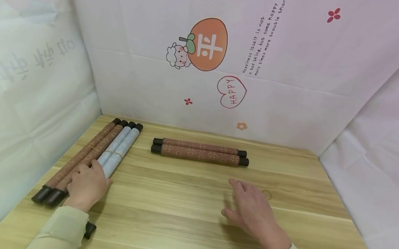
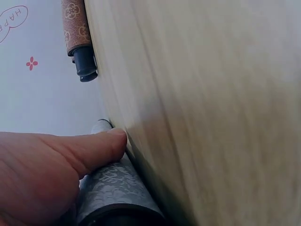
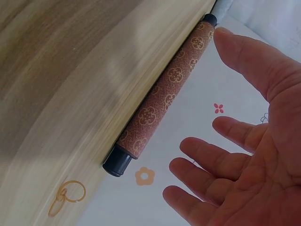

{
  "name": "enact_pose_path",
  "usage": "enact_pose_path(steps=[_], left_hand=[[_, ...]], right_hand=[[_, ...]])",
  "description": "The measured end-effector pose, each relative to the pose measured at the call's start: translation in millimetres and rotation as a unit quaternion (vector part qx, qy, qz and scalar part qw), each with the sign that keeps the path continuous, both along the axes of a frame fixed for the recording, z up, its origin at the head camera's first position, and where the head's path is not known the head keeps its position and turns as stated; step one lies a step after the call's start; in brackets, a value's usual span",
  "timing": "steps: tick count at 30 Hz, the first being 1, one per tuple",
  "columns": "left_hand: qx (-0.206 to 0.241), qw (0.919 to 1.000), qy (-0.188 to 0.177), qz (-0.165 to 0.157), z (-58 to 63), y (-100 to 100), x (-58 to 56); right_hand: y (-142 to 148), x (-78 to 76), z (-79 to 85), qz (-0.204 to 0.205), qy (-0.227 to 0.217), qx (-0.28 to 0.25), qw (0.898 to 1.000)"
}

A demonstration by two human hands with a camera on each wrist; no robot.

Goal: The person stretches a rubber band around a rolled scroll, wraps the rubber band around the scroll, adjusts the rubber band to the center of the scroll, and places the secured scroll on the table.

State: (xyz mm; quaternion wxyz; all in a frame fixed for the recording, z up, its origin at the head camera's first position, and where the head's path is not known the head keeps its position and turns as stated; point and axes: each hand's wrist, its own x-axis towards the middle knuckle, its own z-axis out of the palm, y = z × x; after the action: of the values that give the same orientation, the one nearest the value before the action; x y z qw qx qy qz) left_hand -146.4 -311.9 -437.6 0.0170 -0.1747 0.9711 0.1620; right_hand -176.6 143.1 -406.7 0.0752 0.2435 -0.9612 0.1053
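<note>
At the left of the table, two pale grey scrolls (image 1: 123, 149) with black end knobs lie side by side, a thin band around them. My left hand (image 1: 88, 182) grips this pale pair from above, its thumb (image 2: 101, 148) along the side of the nearer one and its fingers reaching over towards two brown patterned scrolls (image 1: 82, 155) alongside. My right hand (image 1: 253, 212) is held over the table with fingers spread and nothing in it. Beyond it, two more brown scrolls (image 1: 200, 154) with gold flower patterns lie crosswise, close together.
A loose rubber band (image 3: 85, 190) lies on the wooden table (image 1: 164, 200) just past my right hand. White printed cloth (image 1: 275, 115) rises behind the table, and cloth also hangs along the left and right sides.
</note>
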Motion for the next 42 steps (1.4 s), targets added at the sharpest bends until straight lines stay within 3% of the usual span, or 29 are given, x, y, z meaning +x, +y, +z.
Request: enact_pose_path(steps=[4, 11, 27, 32, 42], left_hand=[[-0.003, 0.9999, -0.005, -0.008, 2.3, 0.2, 1.8], [-0.016, 0.9985, -0.05, -0.015, 10.7, -1.2, 10.1], [-0.022, 0.9994, -0.026, -0.01, 12.3, 3.4, 9.3], [-0.028, 0.9992, -0.027, -0.012, 12.4, 0.4, 12.3], [-0.051, 0.9982, 0.013, -0.028, 9.8, 2.9, 20.6]], right_hand=[[0.6, 0.6, -0.5, -0.001, 0.001, -0.001, 1.0], [2.3, 2.0, -1.1, -0.001, 0.001, 0.0, 1.0], [4.3, 2.2, -2.0, -0.01, -0.023, 0.012, 1.0], [4.2, 1.3, -3.3, -0.004, -0.028, 0.021, 0.999], [10.1, -1.9, -7.6, -0.025, -0.072, 0.035, 0.996]])
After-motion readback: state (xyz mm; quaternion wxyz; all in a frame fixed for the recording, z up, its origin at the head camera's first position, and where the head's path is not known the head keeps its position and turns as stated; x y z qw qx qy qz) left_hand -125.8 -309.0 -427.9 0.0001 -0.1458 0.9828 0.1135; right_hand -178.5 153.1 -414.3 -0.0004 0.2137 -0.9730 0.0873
